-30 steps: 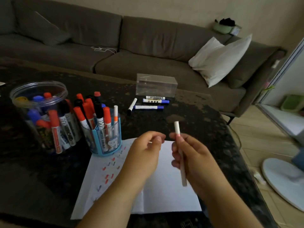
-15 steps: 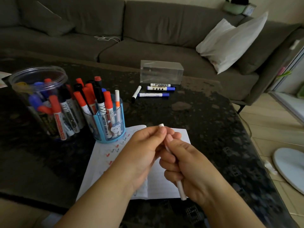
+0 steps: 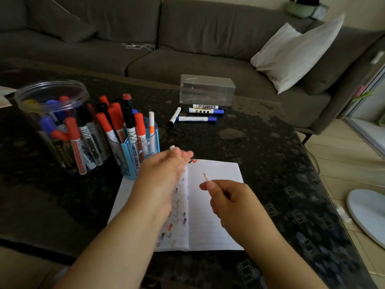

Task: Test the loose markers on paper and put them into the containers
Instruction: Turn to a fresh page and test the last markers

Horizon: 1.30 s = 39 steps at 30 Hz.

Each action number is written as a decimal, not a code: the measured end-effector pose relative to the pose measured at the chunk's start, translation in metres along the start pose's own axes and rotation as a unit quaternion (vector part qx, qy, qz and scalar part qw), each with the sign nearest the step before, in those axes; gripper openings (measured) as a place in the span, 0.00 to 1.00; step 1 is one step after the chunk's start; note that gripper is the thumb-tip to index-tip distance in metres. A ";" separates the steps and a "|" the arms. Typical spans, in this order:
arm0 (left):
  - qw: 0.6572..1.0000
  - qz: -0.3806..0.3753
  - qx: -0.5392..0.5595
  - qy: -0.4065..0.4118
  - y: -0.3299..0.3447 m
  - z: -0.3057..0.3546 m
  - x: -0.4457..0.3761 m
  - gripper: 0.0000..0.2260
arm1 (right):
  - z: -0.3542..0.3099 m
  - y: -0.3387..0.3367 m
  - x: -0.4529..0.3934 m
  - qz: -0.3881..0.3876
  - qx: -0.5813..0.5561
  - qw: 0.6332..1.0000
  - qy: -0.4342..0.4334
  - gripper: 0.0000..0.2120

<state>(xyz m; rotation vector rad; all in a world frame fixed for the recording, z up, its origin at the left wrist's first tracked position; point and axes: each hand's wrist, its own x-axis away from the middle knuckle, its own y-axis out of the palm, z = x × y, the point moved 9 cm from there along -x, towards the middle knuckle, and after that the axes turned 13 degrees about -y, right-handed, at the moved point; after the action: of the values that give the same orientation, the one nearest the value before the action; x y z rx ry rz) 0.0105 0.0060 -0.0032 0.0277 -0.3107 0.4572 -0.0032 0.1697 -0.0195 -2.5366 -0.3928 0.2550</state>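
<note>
Partial black lettering ran down the marker barrels [image 3: 91, 151] in the clear round jar [image 3: 52, 97]; it looked like "WHITEBOARD" but was blurred. Labels on the loose markers [image 3: 205, 111] by the clear box [image 3: 207, 89] were too small to read.

Beyond the dark speckled table [image 3: 260, 142], a grey sofa [image 3: 187, 49] with a white pillow [image 3: 295, 53] propped at its right end and a thin white cable [image 3: 137, 46] on the seat. Far right on the pale floor [image 3: 343, 155], a round white base [image 3: 366, 213].
</note>
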 end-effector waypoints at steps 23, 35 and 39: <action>0.875 -0.053 -0.404 0.260 0.052 -0.004 -0.021 0.08 | 0.036 -0.004 -0.078 0.128 -0.213 0.966 0.077 0.21; 0.853 -0.046 -0.452 0.258 0.060 -0.042 -0.040 0.14 | 0.053 -0.003 -0.118 0.119 -0.015 0.992 -0.034 0.12; 0.845 0.001 -0.430 0.318 0.058 -0.035 -0.036 0.04 | 0.058 0.000 -0.120 0.107 0.013 0.994 -0.033 0.11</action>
<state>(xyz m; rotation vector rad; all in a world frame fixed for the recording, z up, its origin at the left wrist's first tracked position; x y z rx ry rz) -0.0355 0.0455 -0.0502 -0.9925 0.1668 0.2715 -0.1315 0.1591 -0.0555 -2.5510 -0.1409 0.4231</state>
